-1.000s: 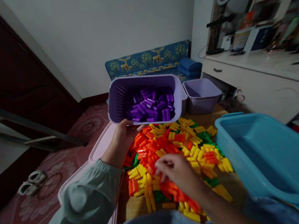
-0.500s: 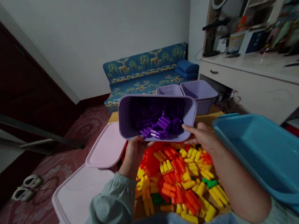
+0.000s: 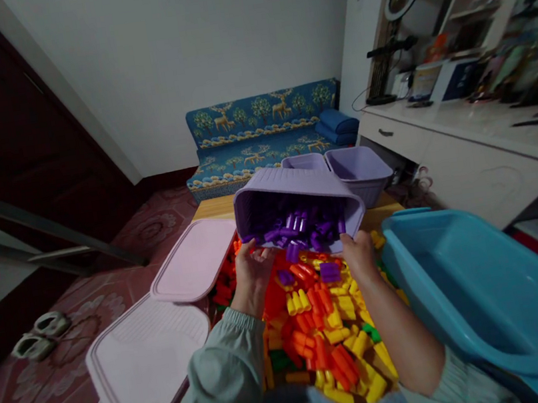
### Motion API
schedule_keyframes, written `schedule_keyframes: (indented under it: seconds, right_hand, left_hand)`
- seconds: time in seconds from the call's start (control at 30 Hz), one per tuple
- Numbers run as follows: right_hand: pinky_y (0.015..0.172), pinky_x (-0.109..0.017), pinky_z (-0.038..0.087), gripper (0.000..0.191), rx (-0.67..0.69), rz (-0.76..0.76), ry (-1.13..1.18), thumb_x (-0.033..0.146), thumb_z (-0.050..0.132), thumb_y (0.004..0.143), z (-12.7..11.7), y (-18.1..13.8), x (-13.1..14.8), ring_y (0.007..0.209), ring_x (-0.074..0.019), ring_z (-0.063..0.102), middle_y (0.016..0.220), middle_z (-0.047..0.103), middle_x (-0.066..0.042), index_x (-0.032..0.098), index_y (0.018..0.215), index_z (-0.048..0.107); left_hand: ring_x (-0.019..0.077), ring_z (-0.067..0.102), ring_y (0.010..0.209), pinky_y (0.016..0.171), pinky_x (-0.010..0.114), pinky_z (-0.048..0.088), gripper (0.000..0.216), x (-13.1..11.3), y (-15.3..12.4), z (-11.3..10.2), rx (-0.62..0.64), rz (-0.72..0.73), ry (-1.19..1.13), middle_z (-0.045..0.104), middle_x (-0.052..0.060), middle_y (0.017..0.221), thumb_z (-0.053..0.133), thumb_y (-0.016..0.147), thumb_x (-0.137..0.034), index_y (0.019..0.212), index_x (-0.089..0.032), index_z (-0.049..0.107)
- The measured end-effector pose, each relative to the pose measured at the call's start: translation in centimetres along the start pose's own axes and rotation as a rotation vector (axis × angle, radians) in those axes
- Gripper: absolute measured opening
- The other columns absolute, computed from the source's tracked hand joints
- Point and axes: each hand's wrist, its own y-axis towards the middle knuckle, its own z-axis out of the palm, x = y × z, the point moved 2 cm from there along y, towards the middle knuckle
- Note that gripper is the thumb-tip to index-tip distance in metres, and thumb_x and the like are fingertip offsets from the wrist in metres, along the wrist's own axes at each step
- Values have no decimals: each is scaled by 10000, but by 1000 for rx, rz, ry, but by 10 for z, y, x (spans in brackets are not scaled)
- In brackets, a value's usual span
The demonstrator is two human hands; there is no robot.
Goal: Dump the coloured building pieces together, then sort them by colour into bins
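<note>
Wooden counter (image 3: pixel 212 208) bears a heap of coloured pieces (image 3: pixel 327 337). Above the heap, left hand (image 3: pixel 252 266) and right hand (image 3: pixel 358 255) clasp the tipped purple basket (image 3: pixel 297 187) by its rim. A few purple pieces (image 3: pixel 329 272) lie on the heap, most are not yet out.

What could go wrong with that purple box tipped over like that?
The purple bin is tipped steeply, so its purple blocks may tumble out together and bounce off the table. They could get lost in the mixed pile. The left hand and right hand grip only its rim, so it might slip.
</note>
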Motion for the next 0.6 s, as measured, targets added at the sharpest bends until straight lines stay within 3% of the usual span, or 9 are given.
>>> schedule_keyframes:
  seconds: [0.13, 0.23, 0.43, 0.6]
  right_hand:
    - [570, -310, 332, 169, -101, -78, -107, 205, 507, 661, 1, 3, 3, 554, -174, 404, 460, 369, 37, 262, 540, 405]
    - [577, -297, 283, 193, -138, -142, -139, 173, 477, 654, 2, 6, 4, 552, -157, 366, 485, 366, 45, 260, 540, 348]
    - [567, -303, 258, 184, -165, -222, -108, 158, 463, 610, 2, 7, -5, 527, -145, 335, 474, 364, 41, 258, 518, 339]
    - [615, -311, 361, 62, -116, -306, 34, 224, 490, 631, 10, 12, -13, 620, -177, 459, 545, 487, 0, 224, 578, 458]
  left_hand:
    - [169, 675, 733, 748, 345, 574, 116, -4, 3, 1, -21, 76, -108, 672, 21, 772, 498, 821, -161, 875, -196, 595]
    - [172, 659, 743, 792, 389, 561, 97, -5, 7, -1, -34, 93, -124, 664, 10, 783, 505, 862, -227, 862, -203, 599]
    - [181, 646, 765, 804, 417, 549, 144, -8, 13, -4, -67, 77, -112, 659, 25, 808, 525, 870, -309, 852, -208, 626]
    - [204, 666, 774, 811, 409, 555, 203, -9, 11, 2, -124, 56, -148, 675, 27, 761, 538, 858, -371, 813, -200, 638]
